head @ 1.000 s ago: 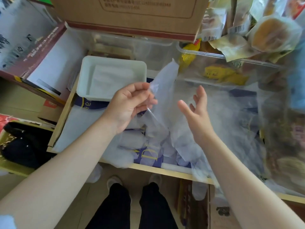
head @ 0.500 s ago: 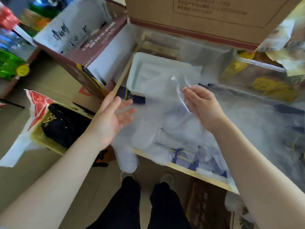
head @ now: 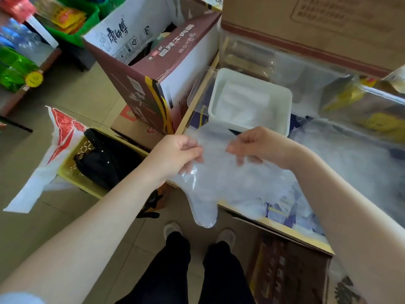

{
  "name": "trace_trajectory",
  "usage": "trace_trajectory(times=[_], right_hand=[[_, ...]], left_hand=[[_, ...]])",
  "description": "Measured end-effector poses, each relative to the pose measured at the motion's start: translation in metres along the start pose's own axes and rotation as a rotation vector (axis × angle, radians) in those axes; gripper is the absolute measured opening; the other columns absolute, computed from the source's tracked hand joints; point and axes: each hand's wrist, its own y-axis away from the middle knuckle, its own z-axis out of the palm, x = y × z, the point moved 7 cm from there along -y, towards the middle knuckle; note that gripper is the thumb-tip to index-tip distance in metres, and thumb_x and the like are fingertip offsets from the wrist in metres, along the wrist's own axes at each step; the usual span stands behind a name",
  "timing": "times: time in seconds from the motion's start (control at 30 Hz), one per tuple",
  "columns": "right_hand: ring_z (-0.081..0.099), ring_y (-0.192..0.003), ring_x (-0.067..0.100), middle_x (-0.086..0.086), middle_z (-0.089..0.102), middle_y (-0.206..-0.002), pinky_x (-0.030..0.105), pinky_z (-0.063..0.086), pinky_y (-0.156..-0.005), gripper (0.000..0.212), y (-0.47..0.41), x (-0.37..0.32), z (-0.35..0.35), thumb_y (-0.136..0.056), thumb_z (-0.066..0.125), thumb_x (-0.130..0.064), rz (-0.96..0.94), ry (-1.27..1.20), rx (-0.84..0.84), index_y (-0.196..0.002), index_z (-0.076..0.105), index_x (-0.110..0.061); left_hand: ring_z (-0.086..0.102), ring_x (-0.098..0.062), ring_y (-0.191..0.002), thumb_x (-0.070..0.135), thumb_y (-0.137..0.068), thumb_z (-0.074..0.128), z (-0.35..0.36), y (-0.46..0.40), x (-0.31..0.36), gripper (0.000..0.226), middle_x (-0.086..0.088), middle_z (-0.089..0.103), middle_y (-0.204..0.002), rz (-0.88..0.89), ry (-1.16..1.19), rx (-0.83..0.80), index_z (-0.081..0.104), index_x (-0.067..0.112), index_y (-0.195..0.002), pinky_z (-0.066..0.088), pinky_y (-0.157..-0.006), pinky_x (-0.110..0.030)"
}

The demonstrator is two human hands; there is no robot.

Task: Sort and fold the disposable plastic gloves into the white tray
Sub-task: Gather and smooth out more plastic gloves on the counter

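Over the near edge of the bench (head: 285,226), both hands are up and working one clear plastic glove (head: 221,181). The left hand (head: 175,154) has its fingers curled, pinching the glove's top left corner between thumb and fingertips, and the right hand (head: 258,143) does the same on the top right corner, its fingers tucked down behind the film. The glove hangs spread between them, its finger parts pointing down, the lowest one dangling past the bench edge above the person's shoes. Just beyond the hands sits the white tray (head: 282,102), on the far left part of the bench, with pale folded plastic lying flat inside it. To the right, a loose heap of gloves (head: 350,163) covers the bench top. Behind the tray stands a brown cardboard box (head: 306,25), with clear packets under it. Left of the bench, on the tiled floor, a maroon carton (head: 142,84) stands open, and nearer, a yellow crate (head: 72,170) holds something black.
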Motion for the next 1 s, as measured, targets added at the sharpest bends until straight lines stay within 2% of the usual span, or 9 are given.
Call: trace_trajectory(times=[0.07, 0.27, 0.37, 0.5, 0.6, 0.7, 0.83, 0.93, 1.0], right_hand=[[0.046, -0.056, 0.012, 0.001, 0.058, -0.059, 0.024, 0.041, -0.067, 0.025, -0.003, 0.014, -0.001, -0.080, 0.069, -0.032, 0.071, 0.063, 0.047, -0.074, 0.066, -0.008], [0.055, -0.063, 0.018, 0.003, 0.062, -0.065, 0.031, 0.046, -0.074, 0.018, -0.003, 0.059, -0.011, -0.086, 0.060, -0.018, 0.255, 0.070, 0.495, -0.074, 0.064, -0.005], [0.057, -0.091, 0.030, 0.010, 0.064, -0.095, 0.033, 0.041, -0.073, 0.019, 0.009, 0.057, -0.014, -0.089, 0.053, -0.023, 0.314, 0.294, 0.727, -0.097, 0.064, -0.010], [0.041, -0.124, 0.039, 0.018, 0.048, -0.134, 0.046, 0.028, -0.106, 0.048, 0.016, 0.026, 0.017, -0.088, 0.060, -0.026, 0.036, 0.643, 0.838, -0.129, 0.049, -0.004], [0.034, -0.133, 0.040, 0.020, 0.040, -0.143, 0.049, 0.026, -0.110, 0.051, 0.011, 0.011, 0.055, -0.089, 0.057, -0.028, -0.136, 0.672, 0.733, -0.133, 0.046, -0.003], [0.006, -0.145, 0.028, 0.010, 0.008, -0.158, 0.039, 0.004, -0.117, 0.068, -0.010, 0.020, 0.089, -0.095, 0.044, -0.043, -0.072, 0.729, 0.456, -0.149, 0.016, -0.013], [-0.011, -0.145, 0.022, 0.000, -0.014, -0.157, 0.040, -0.005, -0.116, 0.087, -0.030, 0.052, 0.102, -0.087, 0.033, -0.067, 0.061, 0.700, 0.343, -0.149, -0.008, -0.022], [-0.010, -0.145, 0.024, 0.000, -0.013, -0.157, 0.041, -0.006, -0.115, 0.095, -0.033, 0.056, 0.103, -0.072, 0.008, -0.076, 0.035, 0.687, 0.361, -0.149, -0.008, -0.022], [-0.011, -0.145, 0.023, 0.001, -0.013, -0.157, 0.041, -0.006, -0.115, 0.100, -0.032, 0.054, 0.103, -0.068, 0.002, -0.077, 0.026, 0.691, 0.353, -0.149, -0.007, -0.019]], left_hand=[[0.047, -0.010, -0.045, 0.017, -0.090, 0.059, -0.010, -0.006, -0.012, 0.017, -0.007, 0.062, -0.061, -0.007, -0.155, 0.050, 0.066, 0.003, -0.084, 0.041, -0.053, -0.025], [0.062, -0.016, -0.077, 0.028, -0.092, 0.054, -0.013, -0.023, -0.032, 0.019, 0.001, 0.067, -0.081, 0.038, -0.569, 0.005, 0.064, 0.012, -0.088, 0.052, -0.073, -0.035], [0.060, -0.020, -0.071, 0.026, -0.093, 0.051, -0.010, -0.028, -0.033, 0.021, -0.001, 0.063, -0.072, 0.070, -0.681, 0.023, 0.061, 0.011, -0.082, 0.052, -0.070, -0.039], [0.059, -0.026, -0.075, 0.028, -0.095, 0.046, -0.007, -0.034, -0.039, 0.023, -0.007, 0.062, -0.080, 0.060, -0.817, 0.049, 0.057, 0.011, -0.084, 0.048, -0.063, -0.035], [0.059, -0.030, -0.075, 0.028, -0.095, 0.044, -0.011, -0.036, -0.041, 0.023, -0.009, 0.062, -0.081, 0.067, -0.864, 0.091, 0.053, 0.012, -0.082, 0.049, -0.064, -0.037], [0.058, -0.030, -0.075, 0.026, -0.093, 0.048, -0.014, -0.035, -0.039, 0.017, -0.006, 0.058, -0.082, 0.090, -0.941, 0.121, 0.052, 0.010, -0.090, 0.048, -0.061, -0.036], [0.058, -0.036, -0.082, 0.009, -0.071, 0.073, -0.006, -0.030, -0.021, 0.042, -0.016, 0.057, -0.097, 0.444, -1.212, 0.231, 0.054, 0.002, -0.108, 0.048, -0.062, -0.040], [0.060, -0.041, -0.102, 0.007, -0.074, 0.058, 0.030, -0.026, -0.017, 0.037, -0.022, 0.059, -0.117, 0.762, -1.260, -0.003, 0.063, 0.002, -0.110, 0.052, -0.078, -0.046], [0.045, -0.030, -0.126, 0.019, -0.089, 0.047, 0.049, -0.025, -0.027, 0.039, -0.012, 0.046, -0.139, 0.659, -1.256, -0.246, 0.053, 0.009, -0.127, 0.041, -0.099, -0.040]])
